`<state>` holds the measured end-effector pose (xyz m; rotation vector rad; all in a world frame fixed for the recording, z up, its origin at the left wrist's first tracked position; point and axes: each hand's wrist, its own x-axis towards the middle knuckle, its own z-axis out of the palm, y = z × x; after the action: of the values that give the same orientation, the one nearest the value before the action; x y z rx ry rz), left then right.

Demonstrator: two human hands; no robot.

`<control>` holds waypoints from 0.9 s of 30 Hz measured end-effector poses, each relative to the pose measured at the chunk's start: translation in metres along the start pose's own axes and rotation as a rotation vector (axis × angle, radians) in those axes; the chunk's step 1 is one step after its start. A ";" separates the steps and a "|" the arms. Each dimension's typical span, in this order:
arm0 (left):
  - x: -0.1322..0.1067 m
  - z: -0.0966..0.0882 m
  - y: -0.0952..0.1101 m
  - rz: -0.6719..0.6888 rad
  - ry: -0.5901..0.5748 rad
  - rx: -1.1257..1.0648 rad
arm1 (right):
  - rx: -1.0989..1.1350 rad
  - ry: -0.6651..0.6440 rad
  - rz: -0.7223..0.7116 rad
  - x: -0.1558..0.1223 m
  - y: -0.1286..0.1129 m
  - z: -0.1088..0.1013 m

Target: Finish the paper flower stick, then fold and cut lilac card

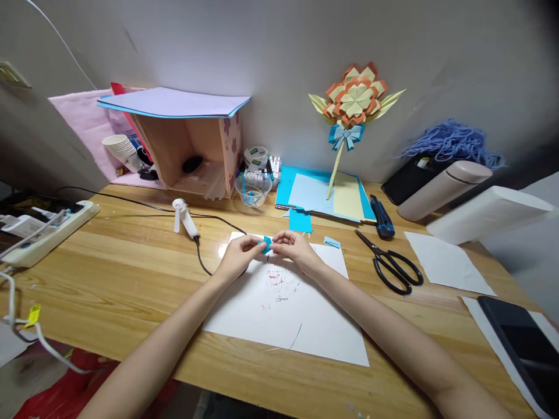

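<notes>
Between my two hands is a small piece of blue paper, held up over the far part of a marked white sheet. My left hand pinches its left side between thumb and fingers. On the other side, the fingers of my right hand are closed at the paper's right edge. Whether the piece is folded is too small to tell. Just beyond my hands lies a blue paper square. A light blue paper scrap rests right of my right hand.
Black scissors and a utility knife lie to the right. A corded white hot glue gun stands at left. Behind are an open box, a clear bowl, coloured paper sheets and a paper flower. A phone lies front right.
</notes>
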<state>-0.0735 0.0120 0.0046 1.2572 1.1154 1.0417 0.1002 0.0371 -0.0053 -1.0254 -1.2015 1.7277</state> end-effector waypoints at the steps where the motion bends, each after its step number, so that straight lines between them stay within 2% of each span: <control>1: 0.000 0.000 0.001 -0.008 0.009 -0.014 | -0.011 -0.003 -0.004 0.000 0.000 0.001; 4: -0.001 0.001 0.004 -0.050 0.057 -0.050 | -0.002 0.010 -0.030 -0.001 -0.004 0.001; 7: -0.001 0.006 0.007 -0.094 0.082 -0.101 | -0.035 0.089 -0.061 -0.007 -0.011 -0.013; 9: 0.000 0.013 0.012 -0.126 0.083 -0.115 | -0.144 0.156 -0.072 -0.017 -0.016 -0.033; 12: 0.004 0.028 0.027 -0.144 0.049 -0.087 | -0.324 0.278 -0.110 -0.042 -0.020 -0.077; 14: 0.010 0.043 0.037 -0.147 -0.002 -0.089 | -0.454 0.386 -0.171 -0.062 -0.024 -0.108; 17: 0.023 0.072 0.046 -0.190 -0.066 -0.152 | -0.800 0.578 -0.243 -0.093 -0.030 -0.148; 20: 0.037 0.108 0.046 -0.229 -0.102 -0.208 | -1.157 0.745 -0.125 -0.117 -0.035 -0.174; 23: 0.047 0.140 0.045 -0.258 -0.104 -0.227 | -1.283 0.744 0.062 -0.131 -0.035 -0.183; 27: 0.054 0.169 0.049 -0.260 -0.078 -0.227 | -1.270 0.688 0.086 -0.132 -0.032 -0.176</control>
<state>0.1029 0.0385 0.0490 0.9369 1.0376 0.8868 0.3147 -0.0175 0.0086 -2.1515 -1.7259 0.3485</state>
